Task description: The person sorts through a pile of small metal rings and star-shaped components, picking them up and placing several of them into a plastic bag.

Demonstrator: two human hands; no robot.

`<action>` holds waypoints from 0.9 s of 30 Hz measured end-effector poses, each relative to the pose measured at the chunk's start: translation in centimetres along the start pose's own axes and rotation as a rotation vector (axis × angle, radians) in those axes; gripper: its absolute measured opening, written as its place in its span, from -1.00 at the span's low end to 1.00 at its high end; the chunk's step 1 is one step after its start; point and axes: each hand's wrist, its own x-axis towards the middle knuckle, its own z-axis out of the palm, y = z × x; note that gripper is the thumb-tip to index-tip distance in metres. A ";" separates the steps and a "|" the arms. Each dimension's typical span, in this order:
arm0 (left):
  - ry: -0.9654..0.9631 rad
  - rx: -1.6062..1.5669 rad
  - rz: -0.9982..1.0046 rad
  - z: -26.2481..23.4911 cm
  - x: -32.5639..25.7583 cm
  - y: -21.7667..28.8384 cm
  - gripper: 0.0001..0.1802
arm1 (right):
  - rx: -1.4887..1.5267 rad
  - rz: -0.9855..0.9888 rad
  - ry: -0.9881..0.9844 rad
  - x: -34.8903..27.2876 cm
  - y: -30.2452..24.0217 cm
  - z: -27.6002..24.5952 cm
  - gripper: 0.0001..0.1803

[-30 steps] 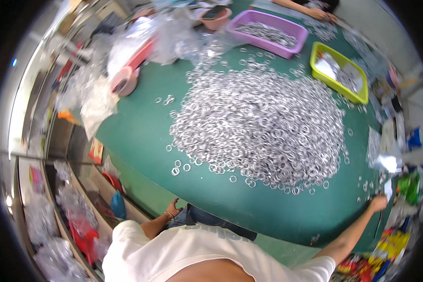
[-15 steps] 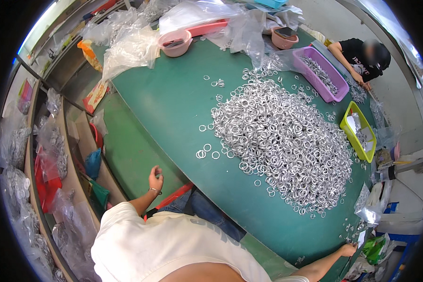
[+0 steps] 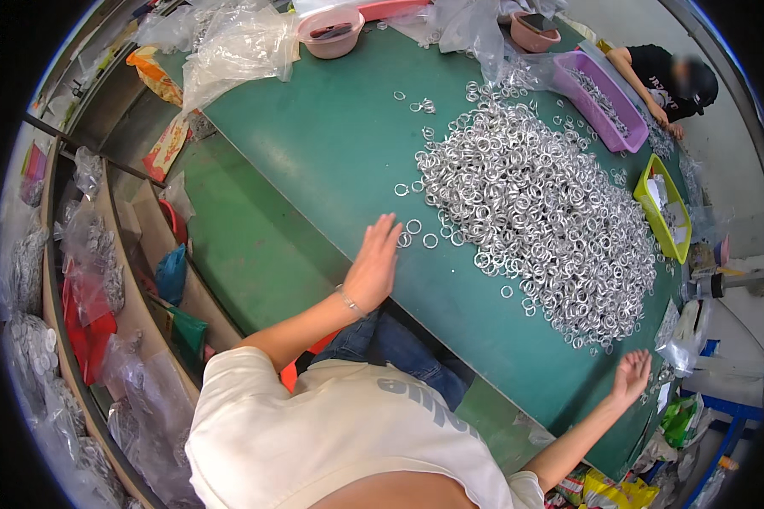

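A large heap of silvery metal rings (image 3: 543, 212) covers the middle of the green table (image 3: 314, 153). My left hand (image 3: 373, 267) reaches over the near table edge, its fingers stretched out beside a few loose rings (image 3: 430, 241) left of the heap. Whether its fingertips touch the nearest ring I cannot tell. Off the heap's near right end, my right hand (image 3: 631, 378) is raised with loosely bent fingers apart and nothing visible in it. A small white piece (image 3: 663, 397), like paper, lies just beyond that hand.
Across the table, a co-worker (image 3: 666, 89) in black leans in beside a purple basket (image 3: 601, 102) of small metal parts. A yellow-green basket (image 3: 664, 208) stands right of the heap. Pink bowls (image 3: 331, 34) and plastic bags (image 3: 238, 64) line the far side. Packed shelves (image 3: 127, 280) stand at left.
My left hand has risen from beside the table to the loose rings at its edge. My right hand has left the white piece at the right corner and moved toward the heap. The view has shifted.
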 end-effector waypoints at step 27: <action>-0.128 -0.067 0.498 1.1 12.4 -0.4 -0.32 | -1.859 -0.841 -0.587 -12.0 25.1 21.7 -0.73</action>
